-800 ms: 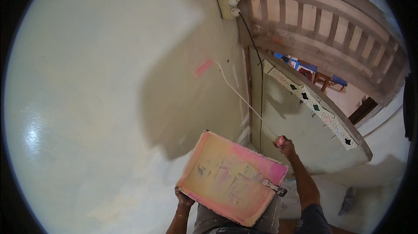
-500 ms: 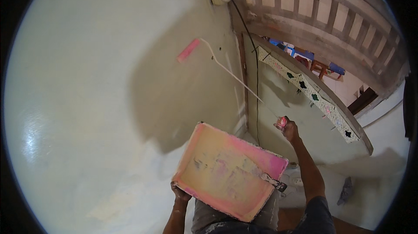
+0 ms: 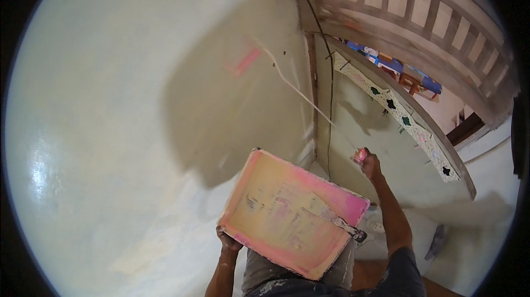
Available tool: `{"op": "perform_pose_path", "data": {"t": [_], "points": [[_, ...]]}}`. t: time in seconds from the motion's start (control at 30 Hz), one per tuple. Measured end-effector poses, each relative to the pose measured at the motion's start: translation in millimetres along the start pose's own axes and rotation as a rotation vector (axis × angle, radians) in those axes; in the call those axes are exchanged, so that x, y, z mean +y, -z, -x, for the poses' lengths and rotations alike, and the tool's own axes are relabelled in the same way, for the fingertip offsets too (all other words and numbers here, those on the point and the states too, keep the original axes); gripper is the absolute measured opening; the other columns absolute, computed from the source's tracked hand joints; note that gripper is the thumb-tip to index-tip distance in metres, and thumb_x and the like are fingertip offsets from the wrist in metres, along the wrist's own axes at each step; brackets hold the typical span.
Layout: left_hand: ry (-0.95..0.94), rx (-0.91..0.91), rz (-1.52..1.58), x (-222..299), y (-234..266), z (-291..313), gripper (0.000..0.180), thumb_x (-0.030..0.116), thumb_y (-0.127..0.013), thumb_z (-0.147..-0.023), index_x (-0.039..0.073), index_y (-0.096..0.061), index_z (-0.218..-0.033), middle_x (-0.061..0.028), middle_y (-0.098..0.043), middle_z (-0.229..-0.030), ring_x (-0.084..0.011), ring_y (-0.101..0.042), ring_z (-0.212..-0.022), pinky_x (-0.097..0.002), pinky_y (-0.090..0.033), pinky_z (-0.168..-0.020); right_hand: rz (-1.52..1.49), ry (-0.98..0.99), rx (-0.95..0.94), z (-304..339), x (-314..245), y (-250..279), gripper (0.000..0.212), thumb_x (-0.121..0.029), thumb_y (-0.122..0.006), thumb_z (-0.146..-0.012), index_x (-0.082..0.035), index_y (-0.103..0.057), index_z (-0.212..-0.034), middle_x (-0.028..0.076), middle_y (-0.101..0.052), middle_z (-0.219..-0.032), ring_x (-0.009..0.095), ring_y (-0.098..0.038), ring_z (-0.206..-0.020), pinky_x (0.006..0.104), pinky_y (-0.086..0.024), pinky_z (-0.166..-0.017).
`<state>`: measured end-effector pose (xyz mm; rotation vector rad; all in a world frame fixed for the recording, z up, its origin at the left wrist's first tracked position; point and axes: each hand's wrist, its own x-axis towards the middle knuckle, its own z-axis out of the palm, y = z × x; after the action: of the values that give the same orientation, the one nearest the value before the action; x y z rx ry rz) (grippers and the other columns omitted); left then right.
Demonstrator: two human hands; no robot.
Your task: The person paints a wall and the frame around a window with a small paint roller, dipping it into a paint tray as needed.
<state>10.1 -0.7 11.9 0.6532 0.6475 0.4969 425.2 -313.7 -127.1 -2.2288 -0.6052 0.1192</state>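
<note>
Our right hand [image 3: 369, 163] is fisted around the roller [image 3: 246, 61] handle, its pink head blurred against the far wall [image 3: 110, 103]. Our left hand [image 3: 227, 240] grips the near-left edge of the tray [image 3: 292, 211].

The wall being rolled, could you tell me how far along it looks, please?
Most of the wall already shows a glossy, even pale coat. In hand: the right hand holds a long roller up against it, blurred, while the left hand supports a pink-stained paint tray. Bare patches cannot be told.
</note>
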Motion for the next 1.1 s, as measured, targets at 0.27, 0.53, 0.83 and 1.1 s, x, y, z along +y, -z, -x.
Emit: {"op": "perform_pose_path", "data": {"t": [0.27, 0.53, 0.83, 1.1], "points": [[0.004, -0.047, 0.055, -4, 7, -6, 0.079, 0.043, -0.057, -0.063, 0.004, -0.040, -0.130, -0.0164, -0.047, -0.127, -0.0339, -0.046, -0.115, -0.0447, -0.038, -0.099, -0.060, -0.072, -0.040, 21, 18, -10, 0.035, -0.028, -0.069, -0.079, -0.004, -0.055, -0.099, 0.015, -0.065, -0.080, 0.035, -0.065, -0.074, 0.0402, -0.051, -0.064], [0.000, -0.029, 0.019, 0, 7, -1, 0.080, 0.045, -0.057, -0.063, 0.006, -0.040, -0.131, -0.0152, -0.048, -0.125, -0.0335, -0.045, -0.115, -0.0450, -0.037, -0.100, -0.042, 0.037, 0.045, -32, -93, 31, 0.035, -0.032, -0.068, -0.082, -0.002, -0.054, -0.092, 0.016, -0.065, -0.077, 0.034, -0.064, -0.071, 0.0386, -0.050, -0.062], [0.005, -0.051, 0.030, -3, 14, -5, 0.083, 0.047, -0.057, -0.063, 0.006, -0.039, -0.132, -0.0152, -0.046, -0.128, -0.0335, -0.044, -0.117, -0.0453, -0.037, -0.100, -0.067, 0.182, 0.117, -15, -57, -15, 0.025, -0.012, -0.066, -0.084, 0.000, -0.044, -0.087, 0.009, -0.053, -0.068, 0.024, -0.052, -0.056, 0.0330, -0.049, -0.058], [-0.019, -0.040, -0.011, -3, 11, -3, 0.079, 0.049, -0.054, -0.067, 0.005, -0.041, -0.131, -0.0147, -0.048, -0.129, -0.0324, -0.045, -0.118, -0.0447, -0.037, -0.101, -0.016, 0.171, 0.179, -92, -160, 39, 0.041, -0.038, -0.062, -0.085, 0.000, -0.050, -0.096, 0.020, -0.062, -0.073, 0.039, -0.062, -0.070, 0.0444, -0.049, -0.060]]}}
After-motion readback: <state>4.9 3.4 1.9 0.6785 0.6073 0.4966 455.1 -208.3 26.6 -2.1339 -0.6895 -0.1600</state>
